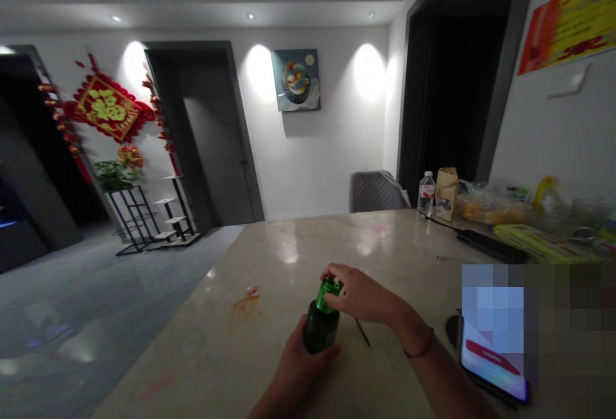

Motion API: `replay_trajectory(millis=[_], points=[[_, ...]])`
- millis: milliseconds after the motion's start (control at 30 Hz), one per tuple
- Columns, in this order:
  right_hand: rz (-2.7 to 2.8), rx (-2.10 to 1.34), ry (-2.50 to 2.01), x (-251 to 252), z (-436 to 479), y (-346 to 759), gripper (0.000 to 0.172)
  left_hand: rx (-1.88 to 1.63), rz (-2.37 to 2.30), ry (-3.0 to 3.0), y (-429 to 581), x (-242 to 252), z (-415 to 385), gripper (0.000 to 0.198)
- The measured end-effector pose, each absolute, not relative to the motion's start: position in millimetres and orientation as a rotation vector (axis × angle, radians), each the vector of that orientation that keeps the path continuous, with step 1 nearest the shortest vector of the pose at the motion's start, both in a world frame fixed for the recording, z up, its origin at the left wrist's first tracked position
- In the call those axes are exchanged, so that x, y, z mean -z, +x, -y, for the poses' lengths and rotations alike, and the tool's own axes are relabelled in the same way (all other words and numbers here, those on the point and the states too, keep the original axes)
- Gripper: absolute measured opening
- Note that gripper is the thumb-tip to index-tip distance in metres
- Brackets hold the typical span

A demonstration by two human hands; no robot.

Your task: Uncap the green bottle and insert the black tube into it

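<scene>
A dark green bottle [321, 329] with a shiny bright green neck stands upright near the front of the table. My left hand [303, 358] is wrapped round its lower body. At the top, the fingers of my right hand [353, 290] are curled round the shiny green neck [328, 295]; its wrist has a thin dark band. A thin dark stick [362, 332] lies on the table just right of the bottle.
The table [289, 246] has an orange stain [244, 303] at the left. At the right lie a lit phone [493, 358], a black power strip [491, 246] and a yellow-green packet [543, 244]. A water bottle [426, 194] and paper bag [446, 193] stand behind.
</scene>
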State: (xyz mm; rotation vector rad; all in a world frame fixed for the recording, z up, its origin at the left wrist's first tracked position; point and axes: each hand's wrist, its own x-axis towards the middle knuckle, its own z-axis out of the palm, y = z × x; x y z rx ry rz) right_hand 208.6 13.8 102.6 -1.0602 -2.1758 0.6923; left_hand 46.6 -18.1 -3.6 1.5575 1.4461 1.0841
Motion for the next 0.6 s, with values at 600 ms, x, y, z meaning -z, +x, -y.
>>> replay_trajectory(millis=[600], points=[[2.224, -0.659, -0.859, -98.9, -14.4, 209.1, 0.049, -1.073, -1.438, 1.578, 47.3, 1.9, 20.3, 0.058]])
